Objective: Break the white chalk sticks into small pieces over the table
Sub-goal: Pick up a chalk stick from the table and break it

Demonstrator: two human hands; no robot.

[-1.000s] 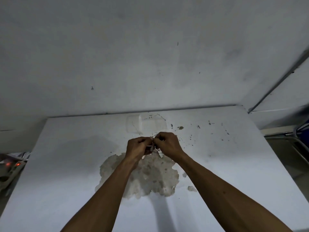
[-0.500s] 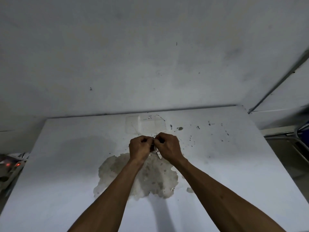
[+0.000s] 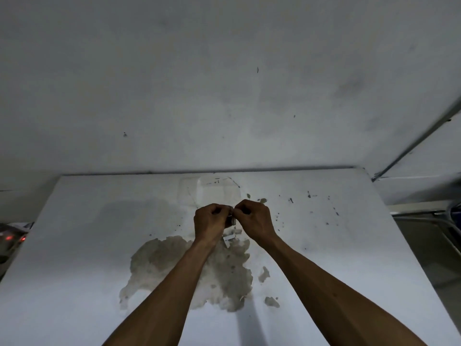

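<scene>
My left hand (image 3: 210, 224) and my right hand (image 3: 255, 221) meet knuckle to knuckle above the middle of the white table (image 3: 74, 245). Both are closed on a short white chalk stick (image 3: 231, 210), of which only a sliver shows between the fingertips. A small pale end (image 3: 233, 221) hangs below the pinch. Under the hands, a few small white chalk pieces (image 3: 230, 238) lie on the table at the top edge of a worn brownish patch (image 3: 174, 265).
The table butts against a grey wall (image 3: 224, 83) at the back. Dark specks (image 3: 309, 196) dot the table's right half. A device with red lights (image 3: 12, 238) sits off the left edge. Metal tubing (image 3: 451, 226) stands past the right edge.
Both hands stay pinched together on the chalk. They have shifted very slightly away from me, and chalk pieces now show on the table under them.
</scene>
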